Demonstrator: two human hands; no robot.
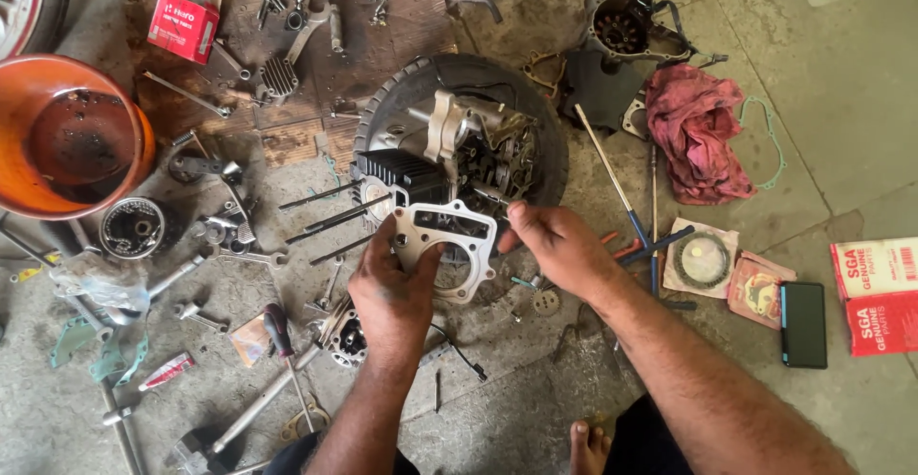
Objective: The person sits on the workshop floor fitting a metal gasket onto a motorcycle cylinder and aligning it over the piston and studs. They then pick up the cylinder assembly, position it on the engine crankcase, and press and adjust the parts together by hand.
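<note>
A person sits on a grimy concrete workshop floor [841,83], bare toes showing at its near edge, with both forearms reaching forward. The left hand [392,289] grips a flat, pale grey metal head gasket [442,246] with a large round bore hole, fingers curled around its left side. The right hand [555,246] pinches the gasket's right edge between thumb and fingertips, so both hands are closed on the same part and hold it roughly level, just above the floor.

Directly beyond the gasket, a partly stripped motorcycle engine [469,145] with a black finned cylinder rests on a black rubber tyre [535,117] laid flat near the middle of the floor. Long dark studs stick out from the cylinder towards the left hand.

At the left edge of the floor stands an orange plastic tub [72,136] holding dark oily liquid. Spanners, bolts and small engine parts lie scattered between the tub and the engine. To the right of the tyre lies a crumpled pink rag [693,131]. Near the right edge sit a black phone [803,324] and red and white cardboard boxes [880,293].
</note>
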